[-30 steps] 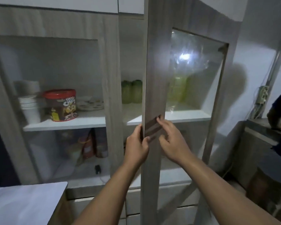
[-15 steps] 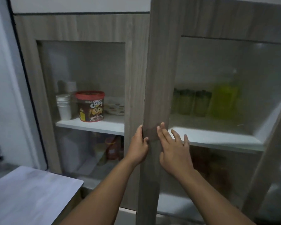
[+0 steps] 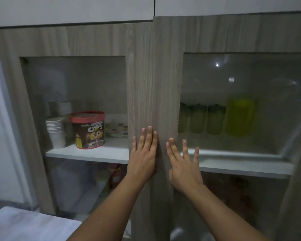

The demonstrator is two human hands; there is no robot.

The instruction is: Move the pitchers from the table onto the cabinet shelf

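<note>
A yellow-green pitcher stands on the white cabinet shelf behind the glass of the right door. Three green tumblers stand in a row to its left. My left hand lies flat, fingers apart, on the wooden frame where the two doors meet. My right hand presses flat on the right door's frame, its fingers spread over the edge of the glass. Neither hand holds anything.
Behind the left glass door, a red-lidded Choco Chips tub, a stack of white cups and a plate sit on the shelf. A white table corner shows at the bottom left. Jars stand on the lower shelf.
The right door has swung from open to nearly flush with the left one. Both hands have let go of its edge and now lie flat on the frames.
</note>
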